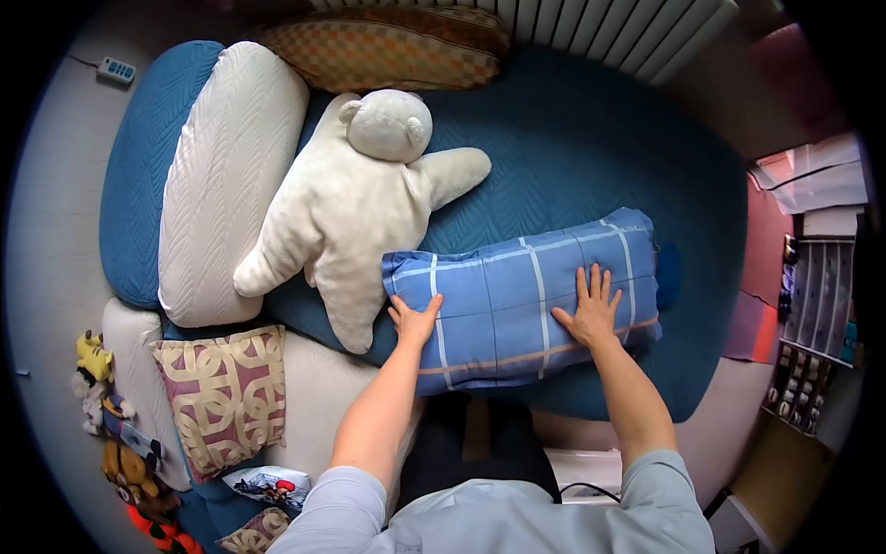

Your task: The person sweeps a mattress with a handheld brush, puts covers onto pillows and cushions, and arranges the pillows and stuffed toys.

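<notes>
A blue checked pillow [508, 286] lies across the blue-covered sofa seat [572, 138], right in front of my body. My left hand [414, 320] rests on the pillow's left end, thumb and fingers apart. Towards the other end, my right hand [591, 309] lies flat on top with its fingers spread. A large white plush bear [360, 203] is stretched out just left of the pillow, one leg near my left hand.
Beyond the bear stand a white back cushion [231, 185] and a checkered cushion [388, 46]. A patterned square cushion [226, 388] lies at lower left, with plush toys [129, 466] beside it. A radiator [609, 32] is at the back; a shoe rack [798, 388] stands right.
</notes>
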Tool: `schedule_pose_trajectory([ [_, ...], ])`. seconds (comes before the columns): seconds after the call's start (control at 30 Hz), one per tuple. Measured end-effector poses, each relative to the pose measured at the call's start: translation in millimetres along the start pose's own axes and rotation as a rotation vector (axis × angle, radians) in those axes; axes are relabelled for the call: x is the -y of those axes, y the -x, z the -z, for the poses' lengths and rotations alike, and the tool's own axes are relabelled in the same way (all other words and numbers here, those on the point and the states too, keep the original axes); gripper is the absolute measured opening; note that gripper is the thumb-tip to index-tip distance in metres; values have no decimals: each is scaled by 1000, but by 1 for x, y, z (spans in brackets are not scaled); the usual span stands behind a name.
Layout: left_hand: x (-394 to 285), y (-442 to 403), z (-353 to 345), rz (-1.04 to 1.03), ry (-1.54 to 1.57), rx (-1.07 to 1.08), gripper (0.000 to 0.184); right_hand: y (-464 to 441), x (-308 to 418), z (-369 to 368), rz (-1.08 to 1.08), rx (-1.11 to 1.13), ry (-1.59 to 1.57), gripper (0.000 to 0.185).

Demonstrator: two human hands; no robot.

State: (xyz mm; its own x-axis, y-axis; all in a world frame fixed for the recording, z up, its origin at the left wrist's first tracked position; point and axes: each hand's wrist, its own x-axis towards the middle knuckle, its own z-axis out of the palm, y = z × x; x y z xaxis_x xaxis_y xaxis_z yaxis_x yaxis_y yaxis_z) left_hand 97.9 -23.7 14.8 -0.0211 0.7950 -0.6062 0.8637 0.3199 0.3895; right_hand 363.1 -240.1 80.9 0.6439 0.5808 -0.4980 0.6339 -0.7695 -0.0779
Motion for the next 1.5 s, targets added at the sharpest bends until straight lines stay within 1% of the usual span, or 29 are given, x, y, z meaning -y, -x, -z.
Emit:
schedule_pose_trajectory([
  [0.1,19,-11,-5,-55,190,186,127,-14,-5,-29,-6,32,5,103],
  [0.13,34,-13,-16,-66,138,144,124,-19,-6,-36,-13,68,5,103],
  [0.17,40,-10,-22,-59,132,149,113,-25,-8,-43,5,59,-3,103],
  [0.23,40,4,-21,67,271,358,97,-31,-12,-50,40,36,-10,102],
  [0.3,39,16,-20,111,292,357,86,-30,-9,-40,32,65,4,103],
  [0.37,44,9,-15,39,259,376,88,-27,-6,-29,17,105,27,103],
  [0.4,35,4,-6,2,238,387,89,-26,-1,-18,5,138,27,103],
  [0.43,29,-1,5,-3,69,227,91,-24,3,-10,-1,158,24,103],
  [0.5,-11,-1,39,-15,-262,-95,94,-25,9,3,-23,194,17,103],
  [0.57,4,-52,55,-114,-120,-373,96,-28,16,4,-61,212,50,104],
  [0.63,8,-111,86,-119,-117,-462,106,-29,24,2,-88,221,68,105],
  [0.7,-13,-164,117,92,178,-387,119,-35,30,-1,-114,238,75,106],
  [0.8,-18,-234,127,282,457,-45,126,-39,37,4,-141,271,69,107],
  [0.83,-15,-241,115,135,325,-235,122,-42,40,5,-147,277,63,107],
  [0.87,-3,-256,99,114,240,-339,119,-42,42,6,-152,283,59,108],
  [0.9,-14,-247,108,248,137,-211,116,-42,41,7,-164,293,57,108],
  [0.93,-21,-236,125,194,164,-107,102,-43,41,6,-169,295,63,108],
  [1.0,-26,-232,134,220,290,-260,63,-43,42,6,-177,305,75,108],
  [1.03,-34,-226,141,224,411,-244,52,-41,43,8,-187,321,66,109],
  [1.1,-56,-201,155,29,614,-231,45,-44,47,14,-197,338,53,110],
  [1.13,-59,-196,164,-56,545,-183,45,-46,48,15,-210,367,64,113],
  [1.17,-56,-195,169,-168,650,-87,42,-50,49,16,-211,381,55,114],
  [1.23,-75,-163,199,-350,780,90,38,-52,47,17,-234,418,43,116],
  [1.27,-88,-146,214,-386,857,149,37,-53,41,13,-210,419,39,114],
  [1.33,-114,-115,243,-452,1013,296,36,-53,45,20,-228,423,-12,111],
  [1.4,-123,-92,267,-523,1028,403,39,-59,43,14,-220,411,-86,106],
  [1.43,-125,-87,276,-561,1016,439,42,-62,41,9,-184,363,-125,106],
  [1.47,-118,-94,276,-571,1022,435,38,-64,40,4,-147,318,-164,106],
  [1.5,-109,-107,274,-531,999,377,40,-66,41,-2,-110,274,-205,107],
])
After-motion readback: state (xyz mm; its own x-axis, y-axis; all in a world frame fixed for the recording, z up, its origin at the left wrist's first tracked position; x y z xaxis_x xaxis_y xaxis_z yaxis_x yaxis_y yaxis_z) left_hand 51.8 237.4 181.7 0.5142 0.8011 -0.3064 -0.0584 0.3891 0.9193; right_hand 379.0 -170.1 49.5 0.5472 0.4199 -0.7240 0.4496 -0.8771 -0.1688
